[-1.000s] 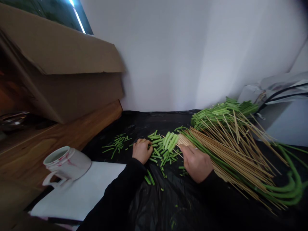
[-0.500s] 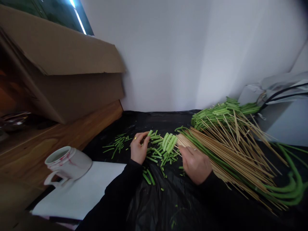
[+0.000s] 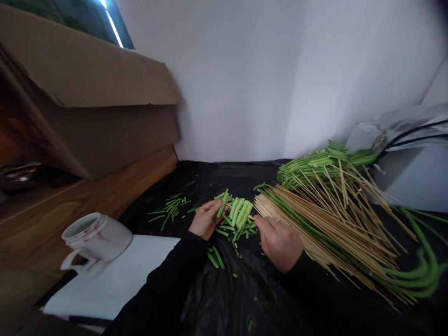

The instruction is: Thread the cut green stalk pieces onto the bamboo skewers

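My left hand pinches a short cut piece of green bean between thumb and fingers. Closed round the near end of a thin bamboo skewer is my right hand. Several green bean pieces sit side by side on that skewer, pierced crosswise. The held piece is at the skewer's far end; whether the point has gone through it, I cannot tell. Loose cut bean pieces lie beneath and around both hands on black plastic sheeting.
Right of my hands lies a bundle of bamboo skewers with long uncut beans across it. Filled bean skewers are stacked behind. At left are a white mug, white paper and a cardboard box.
My left hand has moved right with its bean piece, bringing it to the skewer's end. My right hand and the loaded skewer have shifted slightly left.
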Action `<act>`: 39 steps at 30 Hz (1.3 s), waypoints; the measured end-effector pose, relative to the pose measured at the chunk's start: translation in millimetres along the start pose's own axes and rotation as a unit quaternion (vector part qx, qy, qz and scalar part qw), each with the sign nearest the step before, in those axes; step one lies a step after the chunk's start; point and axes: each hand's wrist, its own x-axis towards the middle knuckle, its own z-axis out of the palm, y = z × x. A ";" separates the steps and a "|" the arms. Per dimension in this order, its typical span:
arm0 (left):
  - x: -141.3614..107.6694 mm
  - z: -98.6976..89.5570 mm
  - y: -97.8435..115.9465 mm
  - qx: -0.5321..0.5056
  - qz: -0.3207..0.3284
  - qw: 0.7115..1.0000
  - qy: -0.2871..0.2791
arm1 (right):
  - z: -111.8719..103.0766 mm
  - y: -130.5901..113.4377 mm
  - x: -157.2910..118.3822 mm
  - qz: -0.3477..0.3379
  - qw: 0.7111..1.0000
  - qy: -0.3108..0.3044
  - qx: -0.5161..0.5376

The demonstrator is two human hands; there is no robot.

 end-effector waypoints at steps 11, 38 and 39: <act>0.6 -0.9 -2.6 -0.009 0.008 1.000 -0.003 | 1.1 -2.1 -1.8 -0.007 1.000 -0.009 0.002; 1.7 -2.8 -7.0 -0.032 -0.004 0.999 -0.005 | 1.2 -4.5 -3.9 0.004 1.000 -0.017 0.014; 1.9 -3.1 -7.7 -0.031 -0.006 0.999 -0.007 | 1.5 -4.6 -4.2 0.005 1.000 -0.018 0.014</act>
